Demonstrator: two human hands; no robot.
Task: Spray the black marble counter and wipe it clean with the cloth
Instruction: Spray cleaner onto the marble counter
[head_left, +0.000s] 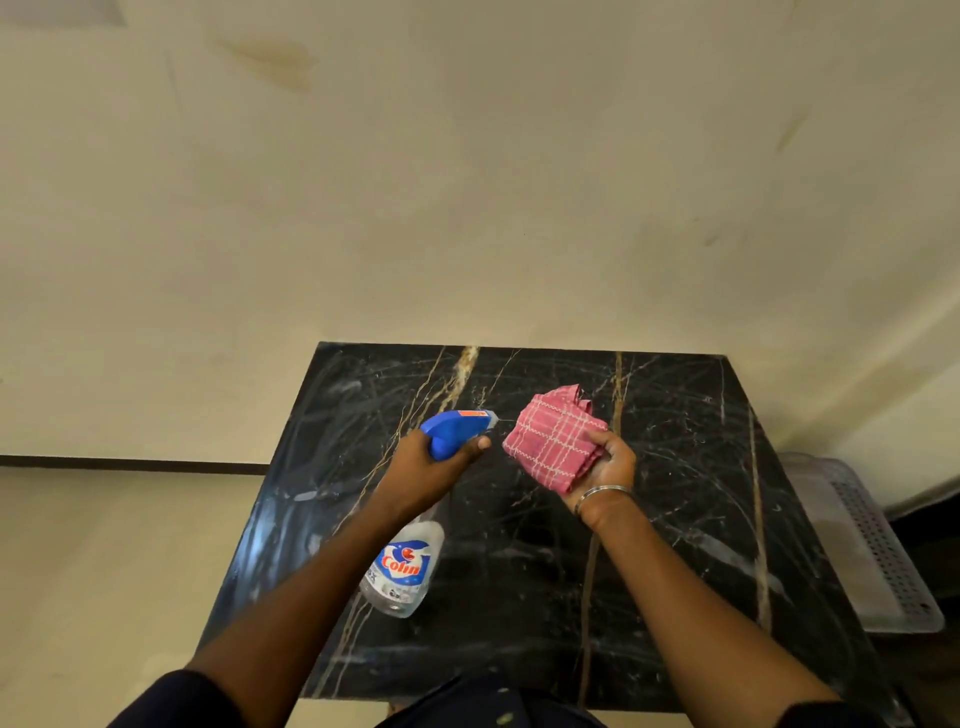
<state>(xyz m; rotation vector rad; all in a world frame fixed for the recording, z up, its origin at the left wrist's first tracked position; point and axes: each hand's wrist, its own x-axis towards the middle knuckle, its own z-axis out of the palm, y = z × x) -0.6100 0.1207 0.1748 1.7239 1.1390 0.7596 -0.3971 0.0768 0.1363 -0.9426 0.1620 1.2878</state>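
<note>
— Counter (675, 519)? Black marble, veined gold and white.
— Cloth (553, 439)? Pink, checked with white lines.
— Spray bottle (402, 569)? Clear body, blue trigger head, red-and-blue label.
— Wall (467, 182)? Cream, faintly stained.
— Basket (872, 545)? Pale grey, perforated.

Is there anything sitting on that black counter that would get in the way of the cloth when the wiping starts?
Nothing visible does. The black marble counter carries no objects. The right hand holds the folded pink checked cloth above it, and the left hand holds the spray bottle in the air, nozzle toward the cloth.
</note>
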